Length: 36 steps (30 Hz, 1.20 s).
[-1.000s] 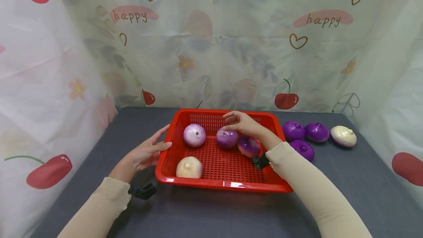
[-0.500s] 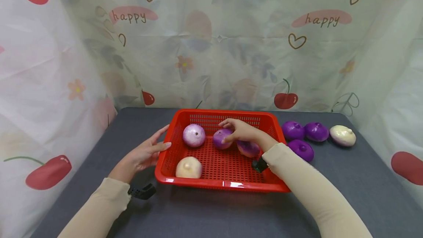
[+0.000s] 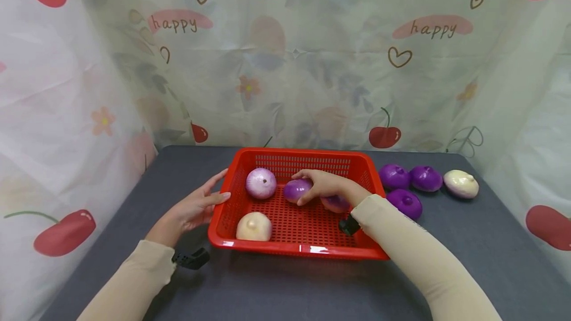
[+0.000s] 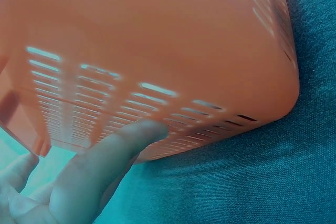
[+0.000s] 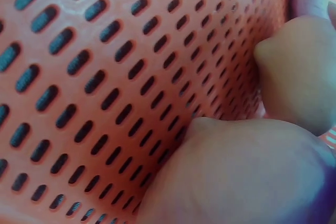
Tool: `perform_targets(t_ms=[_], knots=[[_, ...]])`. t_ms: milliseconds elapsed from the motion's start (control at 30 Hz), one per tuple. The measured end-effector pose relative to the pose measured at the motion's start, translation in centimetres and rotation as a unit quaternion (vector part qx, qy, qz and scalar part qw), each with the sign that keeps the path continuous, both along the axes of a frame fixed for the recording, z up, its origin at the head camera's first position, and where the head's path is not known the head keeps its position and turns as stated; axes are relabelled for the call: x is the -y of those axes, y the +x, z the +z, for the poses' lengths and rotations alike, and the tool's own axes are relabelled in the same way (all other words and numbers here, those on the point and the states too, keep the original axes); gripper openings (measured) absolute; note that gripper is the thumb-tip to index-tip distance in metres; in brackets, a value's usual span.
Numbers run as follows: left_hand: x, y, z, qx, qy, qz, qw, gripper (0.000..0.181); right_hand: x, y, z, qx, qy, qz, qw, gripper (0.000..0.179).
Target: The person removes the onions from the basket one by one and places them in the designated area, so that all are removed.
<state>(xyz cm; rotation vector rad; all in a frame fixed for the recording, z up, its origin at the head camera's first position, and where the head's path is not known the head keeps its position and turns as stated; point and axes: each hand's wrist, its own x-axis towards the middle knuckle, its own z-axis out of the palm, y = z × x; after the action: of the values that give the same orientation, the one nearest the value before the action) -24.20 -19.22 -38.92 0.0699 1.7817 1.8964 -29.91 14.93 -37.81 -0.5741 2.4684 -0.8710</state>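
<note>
My right hand (image 3: 323, 185) grips a purple onion (image 3: 294, 190) inside the red plastic basket (image 3: 285, 247), its thumb on the near side and fingers at the far side. Under that hand's wrist lies another purple onion (image 3: 334, 204), partly hidden; in the right wrist view this onion (image 5: 247, 177) fills the foreground, with the gripped onion (image 5: 296, 77) behind it. My left hand (image 3: 196, 207) touches the basket's left side, thumb tip at the rim. In the left wrist view its extended finger (image 4: 115, 150) rests against the slotted outer wall (image 4: 173, 40).
A pale purple onion (image 3: 260, 183) sits at the basket's back left and a cream onion (image 3: 254, 227) at its front left. On the grey table right of the basket are dark purple onions (image 3: 426, 178) and a white onion (image 3: 461, 184). A printed curtain (image 3: 294, 93) surrounds the table.
My right hand has come down over the purple onion and taken hold of it. That onion has shifted slightly left and tipped over. The left hand has stayed at the basket.
</note>
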Motion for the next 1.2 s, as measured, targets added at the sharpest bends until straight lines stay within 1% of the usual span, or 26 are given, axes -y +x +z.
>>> perform_targets(t_ms=[133, 367, 500, 600, 733, 833, 933, 1067, 1200], knots=[[0.0, 0.0, 0.0, -0.001, 0.002, -0.003, 1.0000, 0.083, 0.2, 0.1, -0.2, 0.007, 0.006, -0.004, 0.9999, 0.071], [0.0, -0.1, -0.1, 0.002, 0.007, -0.004, 1.0000, 0.081, 0.3, 0.3, -0.2, -0.009, -0.001, -0.007, 0.9999, 0.063], [0.0, -0.1, -0.1, 0.003, 0.012, -0.006, 0.9999, 0.080, 0.3, 0.3, -0.1, -0.027, -0.006, -0.003, 0.9996, 0.062], [0.0, -0.1, -0.1, 0.002, 0.012, -0.006, 0.9999, 0.080, 0.2, 0.3, 0.1, -0.037, -0.016, -0.003, 0.9992, 0.061], [0.1, -0.1, -0.1, 0.000, 0.011, -0.006, 0.9999, 0.080, 0.0, 0.1, 0.5, -0.035, -0.042, -0.009, 0.9984, 0.062], [0.1, -0.1, -0.1, 0.000, 0.012, -0.005, 0.9999, 0.081, -0.1, 0.0, 1.1, -0.038, -0.067, -0.015, 0.9969, 0.066], [0.1, -0.1, -0.2, -0.001, 0.012, -0.004, 0.9999, 0.081, -0.4, 0.0, 2.0, -0.036, -0.113, -0.022, 0.9927, 0.073], [0.1, -0.1, -0.2, -0.002, 0.008, -0.005, 1.0000, 0.080, -1.1, 0.2, 3.9, -0.016, -0.187, -0.031, 0.9817, 0.078], [0.1, -0.1, -0.1, -0.003, 0.006, -0.007, 1.0000, 0.079, -2.1, 0.8, 6.0, -0.020, -0.231, -0.026, 0.9724, 0.081]])
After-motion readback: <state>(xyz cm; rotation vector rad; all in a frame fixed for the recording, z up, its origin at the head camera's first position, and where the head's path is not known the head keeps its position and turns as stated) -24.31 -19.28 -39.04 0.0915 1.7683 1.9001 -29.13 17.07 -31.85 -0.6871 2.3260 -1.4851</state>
